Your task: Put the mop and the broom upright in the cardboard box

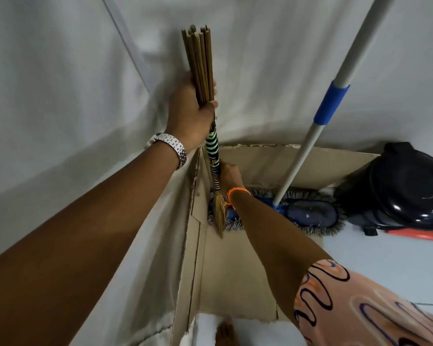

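My left hand (193,113) is shut on the broom (202,63), a bundle of brown sticks bound lower down with green, black and white wrap. The broom stands upright in the far left corner of the open cardboard box (235,273), its bristle tip pointing down. My right hand (231,177) reaches into the box and rests against the broom's wrapped part; whether it grips is hidden. The mop (310,213) stands in the box too: its blue flat head with grey fringe lies on the box floor, and its grey pole with a blue sleeve (331,103) leans up to the right.
White cloth (60,96) hangs behind and left of the box. A black bin (408,186) sits right of the box, over something red (420,234) on the pale floor. A bare foot (225,333) stands at the box's near edge.
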Demonstrator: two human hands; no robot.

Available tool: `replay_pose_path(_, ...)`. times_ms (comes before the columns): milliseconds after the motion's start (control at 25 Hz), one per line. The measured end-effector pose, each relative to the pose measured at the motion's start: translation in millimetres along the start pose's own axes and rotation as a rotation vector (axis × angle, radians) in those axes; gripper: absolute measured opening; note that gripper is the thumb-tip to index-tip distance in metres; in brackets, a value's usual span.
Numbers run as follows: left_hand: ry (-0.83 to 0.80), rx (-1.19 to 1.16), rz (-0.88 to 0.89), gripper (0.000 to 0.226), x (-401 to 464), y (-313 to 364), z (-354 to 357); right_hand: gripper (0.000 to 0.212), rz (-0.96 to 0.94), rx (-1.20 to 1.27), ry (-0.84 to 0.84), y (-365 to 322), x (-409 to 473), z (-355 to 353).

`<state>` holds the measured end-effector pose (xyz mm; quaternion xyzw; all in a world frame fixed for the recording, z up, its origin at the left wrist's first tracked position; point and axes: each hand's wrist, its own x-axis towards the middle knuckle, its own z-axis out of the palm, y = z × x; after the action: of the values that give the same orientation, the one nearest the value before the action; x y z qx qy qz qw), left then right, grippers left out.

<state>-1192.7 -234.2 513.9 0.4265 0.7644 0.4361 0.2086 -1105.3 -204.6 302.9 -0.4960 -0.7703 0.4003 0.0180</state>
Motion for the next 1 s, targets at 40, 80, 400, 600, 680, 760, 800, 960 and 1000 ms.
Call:
replay_pose_path(40, 0.069, 0.171, 0.077, 0.030, 11, -10, 0, 0.026, 0.020, 0.005, 0.017, -2, 12, 13)
replay_pose_path(80, 0.158, 0.329, 0.122, 0.040, 17, -12, -1, 0.028, 0.031, 0.032, 0.024, -5, 19, 21)
replay_pose_path(400, 0.517, 0.646, 0.497, 0.078, 18, -27, 24, 0.030, 0.078, 0.055, 0.031, 10, 76, 65)
replay_pose_path(600, 0.538, 0.721, 0.546, 0.069, 29, -33, 33, 0.030, 0.067, 0.047, 0.070, 7, 93, 57)
replay_pose_path(680, 0.518, 0.713, 0.508, 0.069, 29, -41, 26, 0.031, 0.082, 0.012, 0.046, 7, 83, 55)
replay_pose_path(760, 0.486, 0.701, 0.496, 0.067, 26, -37, 27, 0.035, 0.090, -0.029, 0.019, 12, 68, 43)
replay_pose_path(800, 0.472, 0.693, 0.485, 0.065, 26, -38, 27, 0.038, 0.087, -0.041, 0.014, 15, 68, 45)
replay_pose_path(960, 0.421, 0.715, 0.483, 0.065, 14, -27, 20, 0.035, 0.074, 0.000, 0.034, 0, 29, 7)
replay_pose_path(1000, 0.416, 0.713, 0.435, 0.066, 5, -35, 17, 0.030, 0.066, -0.016, 0.003, -5, 9, 11)
